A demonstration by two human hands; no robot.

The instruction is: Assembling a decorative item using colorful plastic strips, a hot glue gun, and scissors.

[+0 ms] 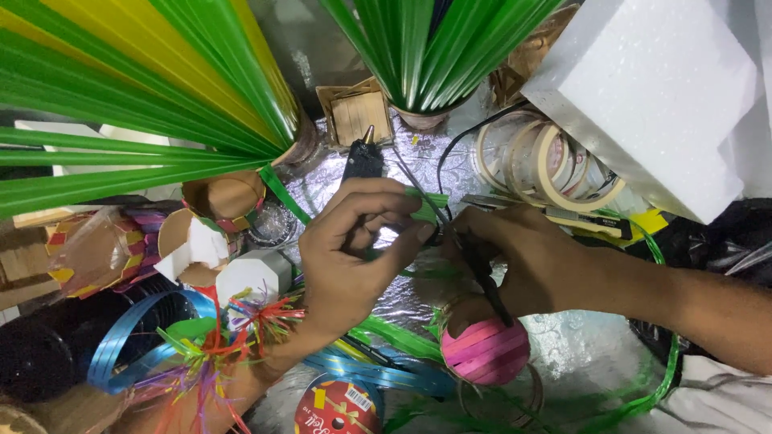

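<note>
- My left hand hangs over the silver foil-covered bench, thumb and forefinger pinched on a short piece of thin green plastic ribbon; that grip is closed on the ribbon's end.
- My right hand meets it from the other side, fingers curled round a slim black tool that slants down toward the pink striped ball. What kind of tool it is I cannot tell.
- The ribbon piece sits between my two hands, just in front of the black glue gun with a brass tip, above the middle of the bench.
- I judge the ribbon very light, limp and slick: it would slide out of a loose pinch and crease if squeezed hard, so the flat faces near the end are the place to hold it.
- The ball lies just below my right hand, touching the tool's tip as far as I can see; it looks light and ready to roll.
- Around: fans of long green and yellow strips, rolls of tape, a white foam block and a blue ribbon coil.
</note>
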